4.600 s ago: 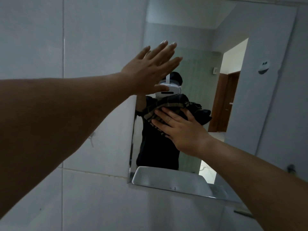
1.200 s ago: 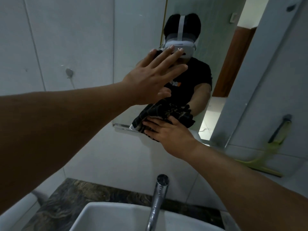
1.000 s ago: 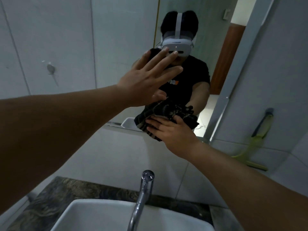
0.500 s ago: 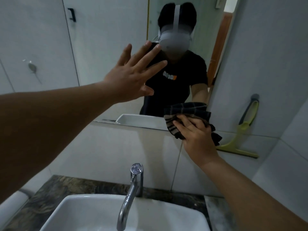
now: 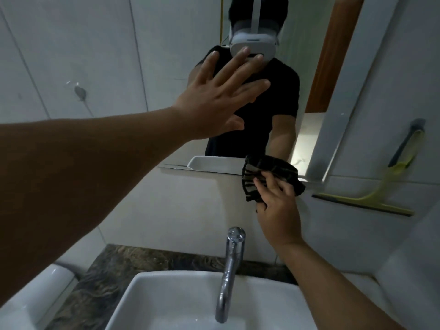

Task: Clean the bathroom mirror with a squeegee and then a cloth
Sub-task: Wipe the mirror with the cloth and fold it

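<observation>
The bathroom mirror (image 5: 316,75) hangs on the tiled wall above the sink and reflects a person in a black shirt. My left hand (image 5: 214,98) is flat against the glass with its fingers spread, holding nothing. My right hand (image 5: 277,206) presses a dark checked cloth (image 5: 269,170) against the mirror's bottom edge, near the lower right corner. A yellow-green squeegee (image 5: 381,189) with a dark handle hangs on the wall to the right of the mirror, apart from both hands.
A white basin (image 5: 171,303) with a chrome tap (image 5: 229,270) sits below on a dark marbled counter (image 5: 133,260). A small hook (image 5: 79,92) is fixed to the white tiles on the left. A brown door shows in the mirror's reflection.
My right hand has wiped the cloth down the glass and then rightward along the mirror's bottom edge. My left hand stayed flat on the mirror while the view tilted down toward the sink.
</observation>
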